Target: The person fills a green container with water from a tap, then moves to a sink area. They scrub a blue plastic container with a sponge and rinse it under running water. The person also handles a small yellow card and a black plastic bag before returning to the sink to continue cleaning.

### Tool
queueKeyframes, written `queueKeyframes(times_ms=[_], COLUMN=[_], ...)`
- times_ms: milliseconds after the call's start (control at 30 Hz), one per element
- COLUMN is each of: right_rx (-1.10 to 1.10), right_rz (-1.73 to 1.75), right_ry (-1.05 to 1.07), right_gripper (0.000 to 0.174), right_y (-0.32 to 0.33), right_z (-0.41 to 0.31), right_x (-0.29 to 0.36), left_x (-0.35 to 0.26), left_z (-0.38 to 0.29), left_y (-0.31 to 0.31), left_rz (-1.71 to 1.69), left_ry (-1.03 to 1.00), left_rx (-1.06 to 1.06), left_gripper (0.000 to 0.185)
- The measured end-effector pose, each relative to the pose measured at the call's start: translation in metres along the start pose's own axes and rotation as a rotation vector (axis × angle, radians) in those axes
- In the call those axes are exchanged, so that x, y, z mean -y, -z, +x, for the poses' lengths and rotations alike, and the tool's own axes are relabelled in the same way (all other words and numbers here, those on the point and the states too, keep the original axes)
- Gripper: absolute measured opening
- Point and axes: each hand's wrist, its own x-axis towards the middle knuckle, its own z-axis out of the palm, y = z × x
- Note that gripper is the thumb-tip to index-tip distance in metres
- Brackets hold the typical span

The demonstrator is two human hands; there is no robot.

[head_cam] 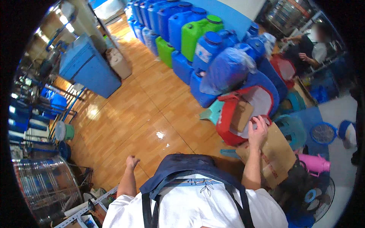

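My right hand (257, 132) reaches over the near right side of a red container (226, 125) with a pale inside. Its fingers are bent and somewhat apart near the rim; whether they grip the rim is not clear. A piece of brown cardboard (242, 115) lies inside the red container. My left hand (132, 162) hangs low above the tiled floor (154, 125), its fingers loosely curled and the thumb apart, with nothing seen in it. Just below my right hand, beside my forearm, is a flattened cardboard box (278, 151).
Stacked blue jerrycans (178, 25) line the wall, with green jerrycans (196, 37) among them. A blue cabinet (91, 68) stands left. A pink vacuum flask (315, 164) and a fan (325, 199) are at right. A seated person (309, 48) is at upper right.
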Motion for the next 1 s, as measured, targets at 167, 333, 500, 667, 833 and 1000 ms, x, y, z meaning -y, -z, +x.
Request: queueKeyframes(times_ms=[167,333,500,667,833,1000], right_rx=[0.065,0.002,-0.011,0.096,0.305,0.933], right_rz=[0.034,0.003,-0.056,0.162,0.55,0.632], right_ry=[0.177,0.295,0.209,0.395,0.778,1.439], right_gripper=[0.02,0.017,0.017,0.018,0.024,0.027], right_y=[-0.047,-0.076,-0.148,-0.277,-0.399,-0.468], right_z=[0.052,0.126,0.217,0.348,0.408,0.364], right_x=[0.072,0.098,0.125,0.222,0.397,0.555], left_x=[-0.062,-0.067,-0.006,0.048,0.05,-0.007], left_z=[0.057,0.125,0.175,0.174,0.185,0.18], left_y=[0.047,0.106,0.187,0.197,0.113,0.07], left_rz=[-0.1,-0.089,-0.09,-0.659,-0.859,-0.619], left_ry=[-0.28,-0.292,-0.113,0.357,0.515,0.537], left_rx=[-0.041,-0.104,-0.284,-0.294,-0.043,0.026], left_gripper=[0.069,0.069,0.065,0.033,0.016,0.021])
